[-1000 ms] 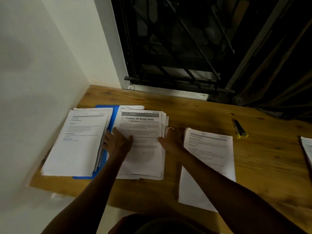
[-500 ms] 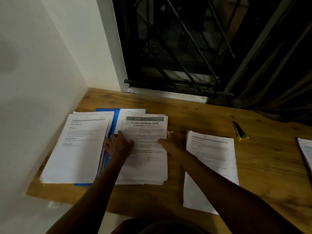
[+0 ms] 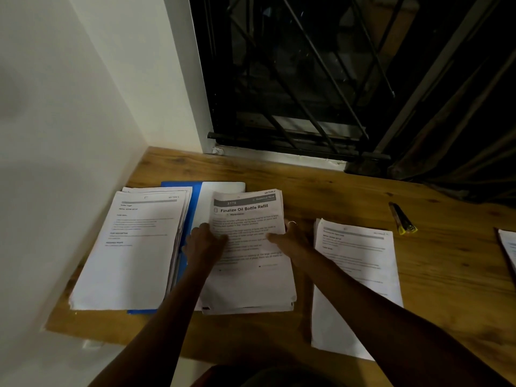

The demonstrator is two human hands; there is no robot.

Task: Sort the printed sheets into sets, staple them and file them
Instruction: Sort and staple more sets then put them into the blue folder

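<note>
Both hands grip the middle stack (image 3: 251, 277) of printed sheets, in the lower centre of the frame. Its top page is headed "Finalize Oil Bottle Refill". The left hand (image 3: 203, 245) holds the stack's left edge, with its fingertips tucked beneath the paper. The right hand (image 3: 291, 241) holds the right edge, its thumb lying across the top page and a ring (image 3: 292, 222) on 1 finger.

The stack lies on the wooden desk (image 3: 335, 196), partly over a blue folder (image 3: 181, 185) with a white leaf (image 3: 223, 187) showing above the pages. A 2nd stack (image 3: 131, 247) lies on the folder's left part, at centre left. A 3rd stack (image 3: 356, 275) lies flat just right of the right forearm. A black-and-yellow object (image 3: 402, 219) lies on the desk at centre right, too dim to identify. More sheets (image 3: 508, 244) are cut off by the right edge. A barred window (image 3: 307, 79) fills the upper right.
</note>
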